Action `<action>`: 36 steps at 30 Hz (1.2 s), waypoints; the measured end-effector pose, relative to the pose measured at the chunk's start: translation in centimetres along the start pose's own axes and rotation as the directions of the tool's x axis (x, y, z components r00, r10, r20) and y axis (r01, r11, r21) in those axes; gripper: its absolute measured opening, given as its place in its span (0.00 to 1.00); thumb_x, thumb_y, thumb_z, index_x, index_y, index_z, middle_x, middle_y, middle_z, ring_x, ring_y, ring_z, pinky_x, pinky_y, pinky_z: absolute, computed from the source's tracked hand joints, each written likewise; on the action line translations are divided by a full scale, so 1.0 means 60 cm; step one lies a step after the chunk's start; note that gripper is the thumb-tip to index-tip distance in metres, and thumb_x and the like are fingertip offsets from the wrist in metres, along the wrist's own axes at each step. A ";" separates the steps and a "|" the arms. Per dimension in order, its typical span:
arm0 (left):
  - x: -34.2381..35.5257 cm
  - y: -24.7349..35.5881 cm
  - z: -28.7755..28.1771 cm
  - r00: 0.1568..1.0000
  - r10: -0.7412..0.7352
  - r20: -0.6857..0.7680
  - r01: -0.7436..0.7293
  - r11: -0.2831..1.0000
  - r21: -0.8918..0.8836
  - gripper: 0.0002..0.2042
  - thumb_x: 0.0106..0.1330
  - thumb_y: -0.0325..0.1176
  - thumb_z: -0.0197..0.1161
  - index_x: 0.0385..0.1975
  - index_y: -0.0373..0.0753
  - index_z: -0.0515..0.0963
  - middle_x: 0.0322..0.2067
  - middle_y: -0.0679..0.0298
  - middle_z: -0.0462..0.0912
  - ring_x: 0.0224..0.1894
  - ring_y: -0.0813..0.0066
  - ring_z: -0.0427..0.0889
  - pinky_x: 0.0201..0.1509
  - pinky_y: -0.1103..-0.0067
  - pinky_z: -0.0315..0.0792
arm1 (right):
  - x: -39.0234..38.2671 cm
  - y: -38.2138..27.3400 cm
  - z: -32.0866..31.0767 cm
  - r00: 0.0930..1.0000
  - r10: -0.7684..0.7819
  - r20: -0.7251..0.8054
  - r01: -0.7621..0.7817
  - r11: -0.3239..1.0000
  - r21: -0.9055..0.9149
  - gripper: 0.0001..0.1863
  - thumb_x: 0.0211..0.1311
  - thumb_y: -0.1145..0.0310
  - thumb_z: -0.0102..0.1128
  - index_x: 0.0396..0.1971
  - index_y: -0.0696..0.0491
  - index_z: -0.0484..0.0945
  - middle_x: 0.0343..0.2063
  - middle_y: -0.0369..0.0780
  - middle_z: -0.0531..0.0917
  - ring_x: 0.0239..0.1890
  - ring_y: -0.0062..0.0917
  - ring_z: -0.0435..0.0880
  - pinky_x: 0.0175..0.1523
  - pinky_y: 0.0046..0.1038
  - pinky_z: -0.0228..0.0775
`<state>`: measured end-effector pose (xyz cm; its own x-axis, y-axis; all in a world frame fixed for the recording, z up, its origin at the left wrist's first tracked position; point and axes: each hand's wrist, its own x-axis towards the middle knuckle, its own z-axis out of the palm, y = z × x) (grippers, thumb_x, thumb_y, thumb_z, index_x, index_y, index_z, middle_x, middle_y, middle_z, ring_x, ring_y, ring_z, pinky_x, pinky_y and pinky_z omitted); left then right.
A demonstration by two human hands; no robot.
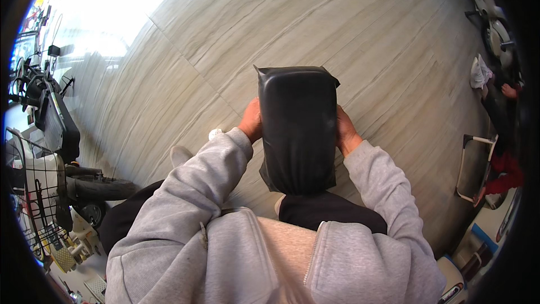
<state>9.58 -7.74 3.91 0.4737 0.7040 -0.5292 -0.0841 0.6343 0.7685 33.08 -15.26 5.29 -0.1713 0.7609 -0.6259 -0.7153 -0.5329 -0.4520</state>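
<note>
A long black block in a smooth, glossy, leather-like cover (299,129) is held up in front of me, above my lap. Its edges are rounded, and loose pointed corners of the cover stick out at the far end. The cover wrinkles toward the near end. I cannot tell what is inside. My left hand (252,119) grips its left side, and my right hand (346,128) grips the right side. Most of the fingers are hidden behind or under the block.
Pale streaked floor tiles (219,39) spread ahead. At left stand a scooter-like vehicle (59,121), a black wire basket (36,191) and a tyre (104,187). A small white thing (215,134) lies beside my left forearm. On the right are a metal frame (475,166) and a person's hand (509,90).
</note>
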 end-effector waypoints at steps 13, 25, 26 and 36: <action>0.014 -0.040 -0.048 0.959 0.223 -0.176 -0.203 0.971 0.125 0.08 0.66 0.26 0.59 0.42 0.32 0.80 0.38 0.62 0.85 0.39 0.75 0.81 0.43 0.76 0.76 | 0.001 -0.002 0.041 0.985 -0.149 0.085 0.160 0.977 -0.138 0.21 0.73 0.52 0.51 0.44 0.54 0.83 0.36 0.30 0.85 0.38 0.13 0.78 0.47 0.20 0.73; 0.001 -0.019 -0.022 0.965 -0.126 -0.232 0.049 0.949 -0.311 0.16 0.72 0.35 0.55 0.55 0.34 0.73 0.51 0.57 0.80 0.50 0.63 0.81 0.55 0.68 0.77 | 0.000 -0.027 0.050 0.955 -0.263 0.136 0.292 0.911 -0.291 0.19 0.75 0.55 0.50 0.39 0.56 0.82 0.32 0.27 0.81 0.35 0.09 0.72 0.43 0.18 0.70; -0.001 -0.011 -0.015 0.965 -0.131 -0.225 0.038 0.926 -0.376 0.18 0.73 0.38 0.52 0.56 0.34 0.72 0.53 0.57 0.79 0.52 0.63 0.80 0.57 0.68 0.76 | 0.002 -0.027 0.049 0.958 -0.270 0.093 0.286 0.909 -0.302 0.19 0.75 0.56 0.50 0.39 0.56 0.82 0.32 0.27 0.81 0.35 0.09 0.72 0.44 0.18 0.70; -0.005 0.042 0.042 0.928 -0.074 -0.364 -0.118 0.870 -0.478 0.36 0.70 0.67 0.38 0.60 0.40 0.69 0.58 0.58 0.74 0.59 0.60 0.73 0.67 0.67 0.65 | -0.006 -0.005 0.067 0.939 -0.342 0.034 0.334 0.885 -0.324 0.18 0.74 0.55 0.52 0.41 0.56 0.81 0.33 0.28 0.81 0.37 0.11 0.73 0.46 0.19 0.69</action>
<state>11.41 -7.13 6.92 0.1270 0.7227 -0.6794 -0.5479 0.6220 0.5594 30.63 -13.90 8.21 0.0602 0.9095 -0.4114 -0.4706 -0.3377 -0.8152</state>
